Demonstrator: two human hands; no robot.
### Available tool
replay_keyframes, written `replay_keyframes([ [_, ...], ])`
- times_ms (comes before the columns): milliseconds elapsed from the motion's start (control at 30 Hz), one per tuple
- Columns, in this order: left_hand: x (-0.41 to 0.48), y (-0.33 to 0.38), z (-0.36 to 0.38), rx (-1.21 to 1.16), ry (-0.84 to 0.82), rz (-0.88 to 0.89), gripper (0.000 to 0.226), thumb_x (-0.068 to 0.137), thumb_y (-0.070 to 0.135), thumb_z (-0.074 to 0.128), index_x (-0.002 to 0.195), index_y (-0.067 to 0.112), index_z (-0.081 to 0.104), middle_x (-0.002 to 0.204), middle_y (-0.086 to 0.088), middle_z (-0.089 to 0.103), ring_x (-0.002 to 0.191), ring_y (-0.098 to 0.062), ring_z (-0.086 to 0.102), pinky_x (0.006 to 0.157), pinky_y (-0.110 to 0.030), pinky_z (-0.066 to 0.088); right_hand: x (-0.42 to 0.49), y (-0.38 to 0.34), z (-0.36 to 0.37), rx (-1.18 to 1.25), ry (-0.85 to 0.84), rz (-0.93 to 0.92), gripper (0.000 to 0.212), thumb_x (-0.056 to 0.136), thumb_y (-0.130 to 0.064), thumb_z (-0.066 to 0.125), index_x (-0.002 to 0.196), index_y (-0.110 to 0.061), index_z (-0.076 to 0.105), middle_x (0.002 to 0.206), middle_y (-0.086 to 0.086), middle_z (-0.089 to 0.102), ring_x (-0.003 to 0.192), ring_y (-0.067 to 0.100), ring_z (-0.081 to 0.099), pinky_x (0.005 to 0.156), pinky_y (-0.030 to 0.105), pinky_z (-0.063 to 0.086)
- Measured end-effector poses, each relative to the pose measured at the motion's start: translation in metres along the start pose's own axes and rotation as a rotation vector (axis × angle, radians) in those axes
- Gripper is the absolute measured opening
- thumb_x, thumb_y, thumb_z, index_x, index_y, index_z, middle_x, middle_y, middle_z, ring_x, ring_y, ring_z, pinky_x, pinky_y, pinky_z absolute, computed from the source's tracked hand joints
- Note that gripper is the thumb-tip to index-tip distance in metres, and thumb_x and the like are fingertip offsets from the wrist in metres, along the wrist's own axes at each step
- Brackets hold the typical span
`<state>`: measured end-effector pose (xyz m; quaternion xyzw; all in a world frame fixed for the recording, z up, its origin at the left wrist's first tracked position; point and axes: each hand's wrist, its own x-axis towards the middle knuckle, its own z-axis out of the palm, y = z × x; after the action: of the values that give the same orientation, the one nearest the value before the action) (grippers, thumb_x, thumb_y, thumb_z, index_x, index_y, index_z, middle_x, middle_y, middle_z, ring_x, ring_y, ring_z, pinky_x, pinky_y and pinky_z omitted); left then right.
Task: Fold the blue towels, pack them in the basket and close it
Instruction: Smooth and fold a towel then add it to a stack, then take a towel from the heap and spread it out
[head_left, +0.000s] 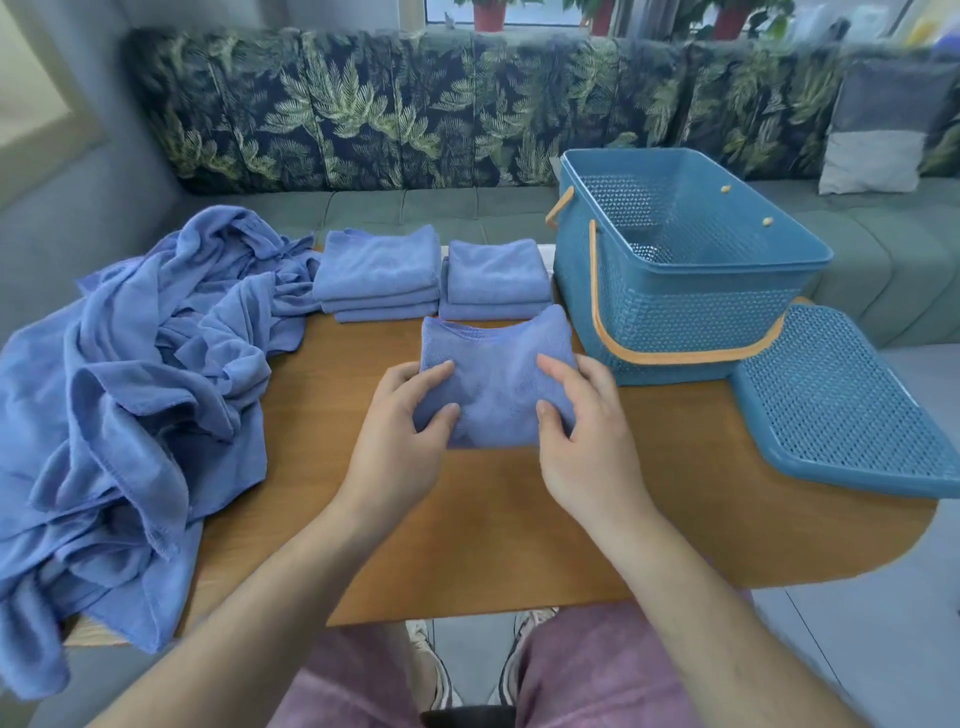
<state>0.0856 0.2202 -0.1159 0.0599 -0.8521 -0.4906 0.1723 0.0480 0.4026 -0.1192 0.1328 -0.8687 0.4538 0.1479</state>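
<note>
Blue towel (496, 384), folded to a small square, held low over the table (519, 519) by both hands.
The left hand (400, 441) pinches the towel's left edge between thumb and curled fingers. The right hand (587, 436) pinches the right edge likewise, and the cloth bunches slightly between them at mid-table. To the left, a loose pile of unfolded towels (130, 395) spills over the table's edge. To the right, the perforated lid (841, 400) lies just beside the open-topped basket (675, 312), with an orange handle hanging down the basket's front wall. Behind the held towel, the left stack (376, 270) and right stack (496, 278) of folded towels stand side by side. A leaf-patterned sofa (415, 130) lies beyond.
</note>
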Motion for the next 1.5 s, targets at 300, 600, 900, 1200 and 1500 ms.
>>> replay_keyframes([
  [300,0.162,0.006,0.022,0.214,-0.066,0.029,0.058,0.093,0.007,0.058,0.149,0.015,0.045,0.140,0.003,0.039,0.121,-0.003,0.040,0.085,0.000,0.026,0.163,0.012,0.051,-0.278,0.010,-0.033,0.052,0.090,-0.001,0.051,0.142,-0.008,0.052,0.152,0.012,0.037,0.135,0.034,0.043,0.109,0.043,0.039],
  [600,0.244,-0.042,0.079,0.621,0.038,0.165,0.041,0.091,0.009,0.055,0.132,0.008,0.058,0.159,-0.016,0.029,0.143,-0.034,0.034,0.105,-0.047,0.037,0.227,0.066,0.107,-0.556,0.112,-0.063,0.044,0.093,-0.003,0.053,0.136,-0.014,0.058,0.158,0.011,0.036,0.148,0.036,0.028,0.116,0.047,0.029],
  [900,0.220,-0.094,0.107,0.810,0.070,0.473,0.045,0.098,0.021,0.044,0.140,0.007,0.054,0.144,-0.010,0.055,0.134,-0.027,0.050,0.111,-0.046,0.039,0.202,0.095,0.141,-0.488,0.217,-0.214,0.034,0.097,-0.026,0.047,0.121,-0.018,0.070,0.133,0.005,0.064,0.131,0.031,0.051,0.116,0.047,0.032],
  [1200,0.199,-0.088,0.100,0.720,0.165,0.475,0.046,0.101,0.023,0.040,0.142,0.006,0.052,0.149,-0.009,0.050,0.142,-0.026,0.042,0.119,-0.042,0.029,0.188,0.084,0.141,-0.436,0.232,-0.303,0.037,0.099,-0.024,0.044,0.126,-0.014,0.068,0.139,0.007,0.061,0.141,0.032,0.043,0.120,0.050,0.028],
  [1500,0.104,-0.081,-0.021,0.893,0.374,0.321,0.041,0.093,0.017,0.050,0.132,0.009,0.061,0.141,-0.008,0.057,0.129,-0.024,0.053,0.113,-0.039,0.035,0.111,-0.015,0.175,-0.183,0.021,-0.534,0.037,0.100,-0.024,0.047,0.129,-0.012,0.066,0.132,0.003,0.064,0.129,0.026,0.052,0.113,0.042,0.038],
])
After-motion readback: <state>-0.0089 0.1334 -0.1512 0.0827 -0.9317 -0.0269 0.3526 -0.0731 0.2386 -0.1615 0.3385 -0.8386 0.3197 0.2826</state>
